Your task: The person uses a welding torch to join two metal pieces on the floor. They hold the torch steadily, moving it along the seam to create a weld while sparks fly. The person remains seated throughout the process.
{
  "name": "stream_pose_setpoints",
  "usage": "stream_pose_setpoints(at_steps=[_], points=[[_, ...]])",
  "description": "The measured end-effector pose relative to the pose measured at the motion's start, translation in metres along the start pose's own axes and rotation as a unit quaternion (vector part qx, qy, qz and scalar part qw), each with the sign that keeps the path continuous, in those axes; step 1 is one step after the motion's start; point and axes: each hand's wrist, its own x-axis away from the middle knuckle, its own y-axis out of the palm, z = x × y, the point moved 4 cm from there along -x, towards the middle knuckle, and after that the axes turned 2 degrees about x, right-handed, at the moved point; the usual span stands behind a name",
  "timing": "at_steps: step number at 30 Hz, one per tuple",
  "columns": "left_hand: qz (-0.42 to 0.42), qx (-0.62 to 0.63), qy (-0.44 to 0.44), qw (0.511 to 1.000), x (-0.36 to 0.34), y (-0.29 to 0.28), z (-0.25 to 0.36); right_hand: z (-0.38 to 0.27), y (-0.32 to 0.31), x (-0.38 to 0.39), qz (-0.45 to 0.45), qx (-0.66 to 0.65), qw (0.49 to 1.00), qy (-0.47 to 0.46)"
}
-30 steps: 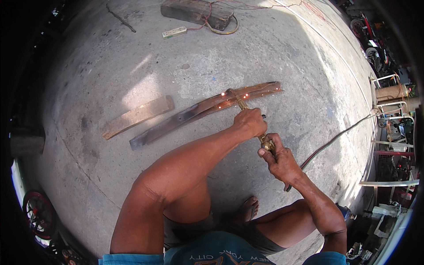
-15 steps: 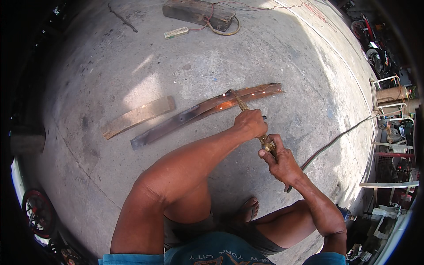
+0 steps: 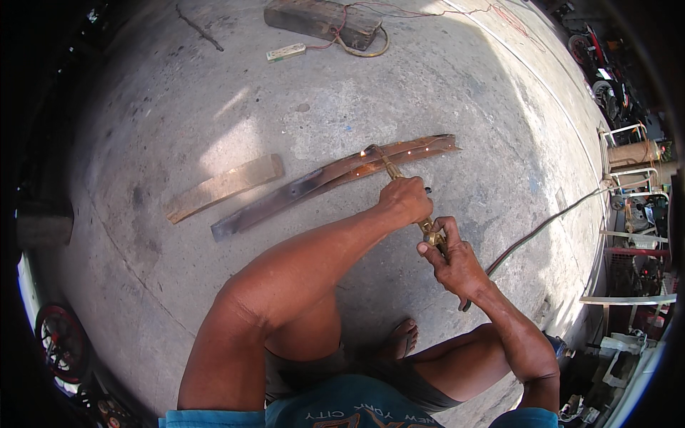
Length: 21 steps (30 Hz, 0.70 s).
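A long, curved steel strip (image 3: 271,205), split lengthwise toward its right end and rusty there, lies on the concrete floor, with small bright spots on it. The tip of a brass cutting torch (image 3: 392,166) is over it with a small flame. My left hand (image 3: 405,200) is closed around the torch's neck. My right hand (image 3: 457,264) grips the torch's rear by the valves, thumb and fingers curled on it. A dark hose (image 3: 535,230) runs away to the right. A pale, short plank-like piece (image 3: 221,185) lies left of the strip.
A dark wooden block (image 3: 314,23) with wires and a power strip (image 3: 285,53) lies at the top. Motorbike parts, white metal frames (image 3: 642,167) and a cylinder (image 3: 628,151) crowd the right edge. A red-rimmed wheel (image 3: 58,342) and a dark block (image 3: 44,228) are at the left.
The sparks and orange glow along the strip have dimmed, leaving a small flame at the torch tip. My hands and the torch have barely moved.
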Motion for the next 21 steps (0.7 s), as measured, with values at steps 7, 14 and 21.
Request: stream_pose_setpoints(at_steps=[7, 14, 21], points=[[0.004, -0.001, -0.002, 1.000, 0.001, -0.001, 0.000, 0.004, 0.002, -0.001, 0.001, -0.008, 1.000, -0.008], [-0.004, -0.007, 0.001, 1.000, -0.001, 0.000, -0.001, 0.003, 0.002, 0.000, -0.006, 0.000, 1.000, -0.005], [-0.007, 0.002, 0.006, 1.000, 0.001, 0.000, 0.000, 0.006, 0.002, 0.000, -0.007, -0.006, 1.000, 0.000]])
